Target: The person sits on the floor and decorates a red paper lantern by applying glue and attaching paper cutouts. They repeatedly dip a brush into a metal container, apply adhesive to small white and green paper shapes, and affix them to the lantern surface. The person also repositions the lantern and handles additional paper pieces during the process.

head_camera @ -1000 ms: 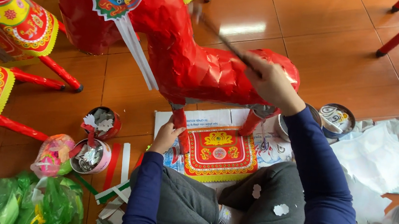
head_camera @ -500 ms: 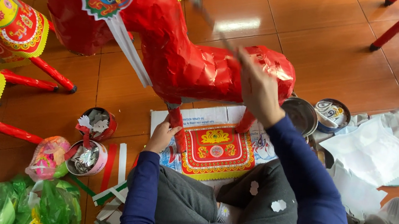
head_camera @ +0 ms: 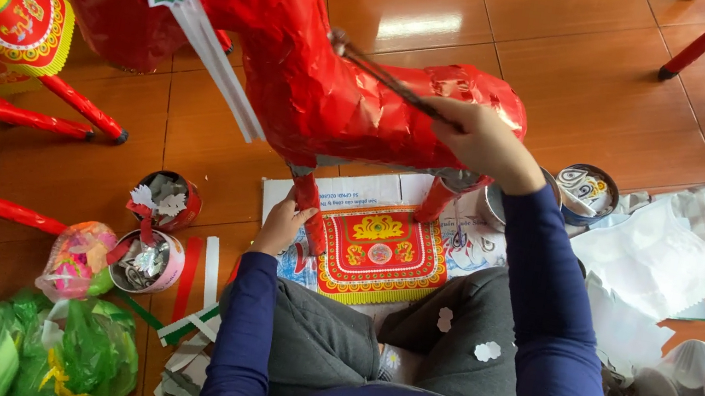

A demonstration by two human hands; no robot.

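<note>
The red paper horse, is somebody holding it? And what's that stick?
The left hand grips the red paper horse by a front leg. The right hand holds a thin stick by its near end, the stick lying over the horse's back.

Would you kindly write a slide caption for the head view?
Seated person's right hand holds a thin stick against a red paper horse; left hand steadies its leg.

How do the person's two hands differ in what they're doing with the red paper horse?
The right hand is raised at the red paper horse's back, holding a thin stick. The left hand sits low, gripping the horse's front leg, with no tool. Both touch the horse and wear dark blue sleeves.
</note>
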